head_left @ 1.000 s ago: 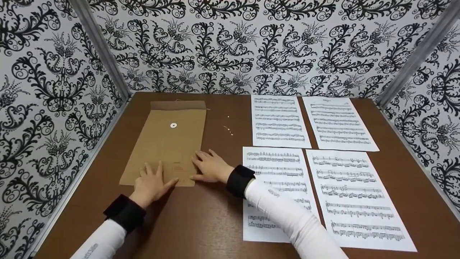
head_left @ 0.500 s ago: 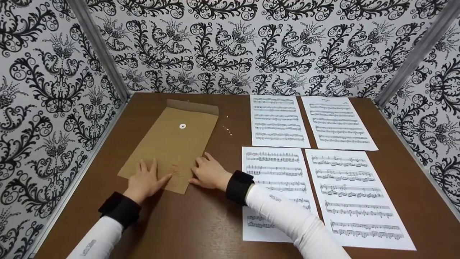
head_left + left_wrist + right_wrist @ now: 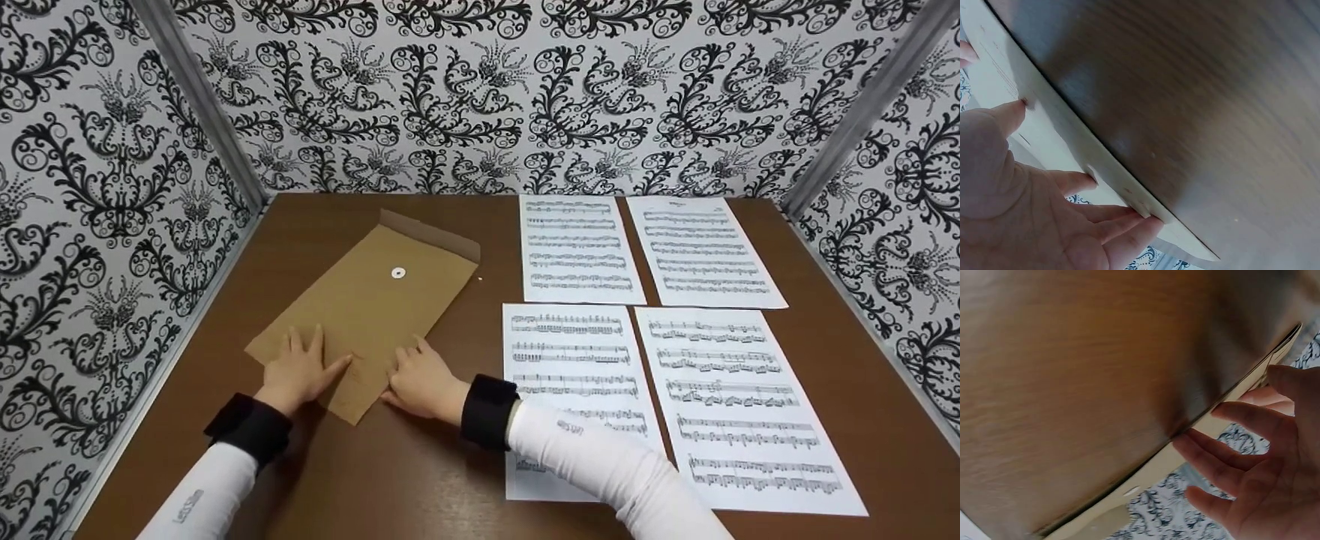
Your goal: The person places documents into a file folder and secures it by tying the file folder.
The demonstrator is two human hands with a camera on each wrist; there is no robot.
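- 3 walls enclosed the space: a back wall (image 3: 480, 97), a left wall (image 3: 97, 187) and a right wall (image 3: 892, 202), all white with black floral scrolls.
- A grey left post (image 3: 201, 101) and a grey right post (image 3: 868, 105) marked the 2 corners.
- The counter (image 3: 435, 487) was brown, its wood grain streaked.
- Light left a soft sheen near its front.

Kraft-paper envelope (image 3: 367, 300), plain brown, lying flat, button side up, left of centre in the head view. Slanted: base toward lower left, top end toward upper centre. Flap (image 3: 431, 235) unfolded, duller brown, pointing away. White round button (image 3: 398, 273) below the flap. Faint reddish print (image 3: 356, 368) near the base.
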